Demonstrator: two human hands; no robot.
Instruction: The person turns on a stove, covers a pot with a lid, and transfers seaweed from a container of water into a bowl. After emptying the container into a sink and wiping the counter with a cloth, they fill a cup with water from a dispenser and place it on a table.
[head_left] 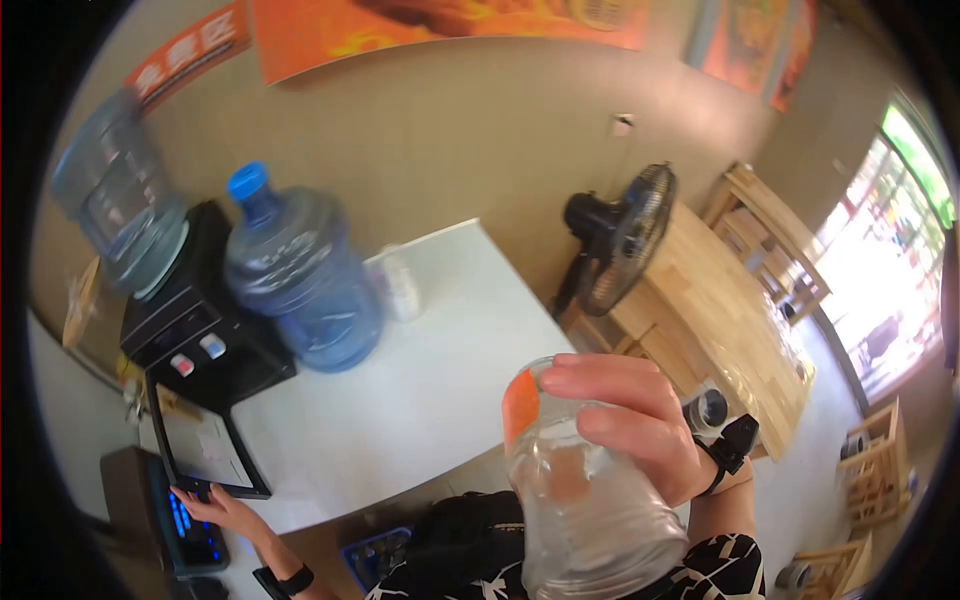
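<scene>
Right up close to my camera is a clear glass jar (590, 500) with an orange label near its rim. My right hand (630, 420) has its grip wrapped round the jar, fingers (600, 385) curled over the side near the top, so the grip is closed on the jar. I hold it up in the air, tilted, with its open end pointing away from me. I think it is held high like this so it stays clear of everything below. The jar looks empty, though the blur makes that hard to tell.

My left hand (225, 510) is low down at the far side. Its fingers rest on the edge of a dark screen (205, 450), next to a black machine with blue lights (190, 530). The grip there looks loose and flat, holding nothing; I think it is just pressing or steadying.

Past the screen sits a white worktop (420, 380). A big blue water bottle (300, 280) stands on it, upright, most likely kept as a spare. Just beside that is a black water dispenser (190, 320) with another bottle (120, 200) turned upside down on top, so the water can run down. A black fan (620, 240) stands near the wall, next to wooden tables (730, 310).
</scene>
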